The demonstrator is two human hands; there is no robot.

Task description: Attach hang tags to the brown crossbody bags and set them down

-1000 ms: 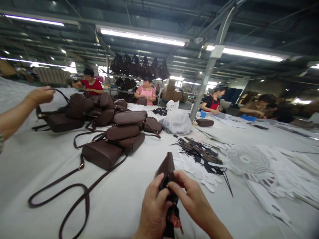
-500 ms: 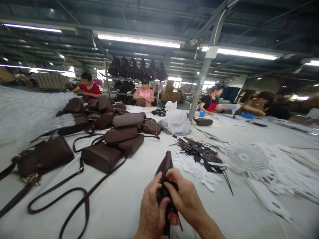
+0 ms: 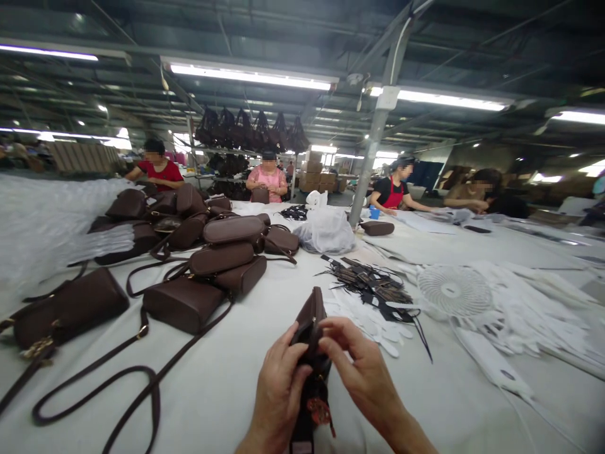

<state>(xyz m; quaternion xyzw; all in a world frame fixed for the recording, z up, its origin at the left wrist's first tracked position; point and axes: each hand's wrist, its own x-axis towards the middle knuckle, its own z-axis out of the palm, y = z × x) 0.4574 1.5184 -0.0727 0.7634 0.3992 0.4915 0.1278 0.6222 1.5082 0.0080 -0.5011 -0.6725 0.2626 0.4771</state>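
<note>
Strip lights [image 3: 250, 77] run beneath the workshop's dark metal roof, and a grey post [image 3: 373, 148] rises behind the broad white tabletop [image 3: 227, 391], where several co-workers, among them one in a pink top [image 3: 267, 180] and one in a red apron [image 3: 394, 194], sit or stand along the far side. Close to the viewer, near the front edge, a small dark-brown handbag [image 3: 312, 301] is held on end between the two hands, its mouth parted to a dark inside. The left hand [image 3: 278, 384] grips its side, fingers and thumb wrapped around the body; the right hand [image 3: 366, 366] has its fingers and thumb bent at the edge of the opening (whether they pinch it, I cannot tell). Just below hangs a reddish bundle [image 3: 319, 410], too blurred to name. Leftward lies a pile of matching brown handbags [image 3: 234, 228], one trailing a long looped strap [image 3: 97, 376] across the cloth, with clear plastic wrapping [image 3: 51, 217] beyond at the far left. Rightward are black corded tags [image 3: 368, 280] on flat white pieces [image 3: 385, 331], then a white handheld fan [image 3: 454, 291] lying beside more white pieces. A filled translucent plastic bag [image 3: 326, 230] sits farther back.
</note>
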